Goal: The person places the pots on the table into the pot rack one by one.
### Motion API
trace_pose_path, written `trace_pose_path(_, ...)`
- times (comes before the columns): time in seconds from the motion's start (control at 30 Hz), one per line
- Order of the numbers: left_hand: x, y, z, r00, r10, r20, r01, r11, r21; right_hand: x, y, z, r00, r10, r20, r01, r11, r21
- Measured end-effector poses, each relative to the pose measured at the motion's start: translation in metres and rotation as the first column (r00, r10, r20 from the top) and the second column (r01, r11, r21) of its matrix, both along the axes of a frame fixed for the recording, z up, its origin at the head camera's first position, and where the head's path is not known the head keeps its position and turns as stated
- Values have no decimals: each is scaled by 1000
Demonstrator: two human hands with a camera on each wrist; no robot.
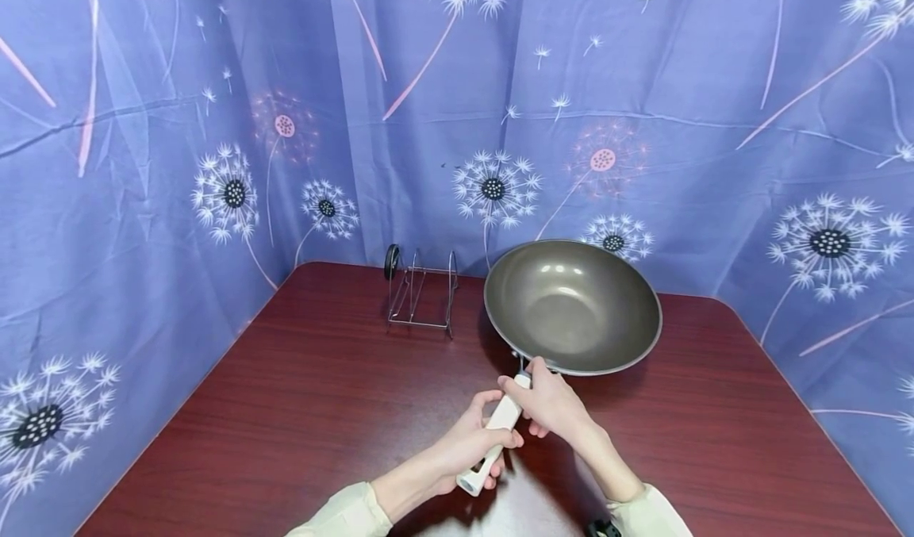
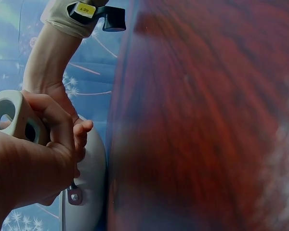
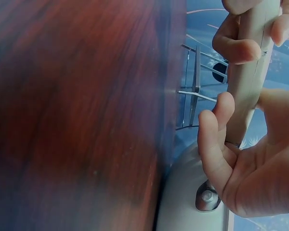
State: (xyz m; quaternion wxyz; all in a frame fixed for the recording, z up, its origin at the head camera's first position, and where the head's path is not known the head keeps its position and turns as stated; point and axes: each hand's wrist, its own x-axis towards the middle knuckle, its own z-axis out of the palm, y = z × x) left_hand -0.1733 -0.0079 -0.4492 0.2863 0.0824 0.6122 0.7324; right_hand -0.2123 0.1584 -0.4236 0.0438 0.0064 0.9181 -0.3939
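A wok (image 1: 571, 315) with a dark grey inside sits toward the back right, its bowl tilted toward me and its white handle (image 1: 505, 415) pointing to the front left. My left hand (image 1: 467, 444) grips the handle near its free end, thumb across the top. Close to the bowl, my right hand (image 1: 558, 404) holds the handle's upper part. In the left wrist view the hollow handle end (image 2: 23, 115) sticks out of the left fist. The right wrist view shows the wok's pale underside (image 3: 183, 204) and riveted bracket (image 3: 207, 196) close over the table.
A wire rack (image 1: 421, 295) with a black disc (image 1: 391, 261) on its left side stands at the back, left of the wok. The dark red wooden table (image 1: 300, 410) has rounded back corners. Blue dandelion-print curtains (image 1: 428, 164) hang along its back and sides.
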Motion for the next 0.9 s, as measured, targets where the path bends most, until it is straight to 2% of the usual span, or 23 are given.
trace_pose_path(0.53, 0, 0, -1, 1000, -25, -12, 25, 1000, -15, 1, 2, -3, 1000, -1, -6, 1, 997, -73)
trace_pose_path(0.9, -1, 2, -1, 999, -25, -35, 23, 998, -57, 1, 2, -5, 1000, -5, -8, 4, 998, -70)
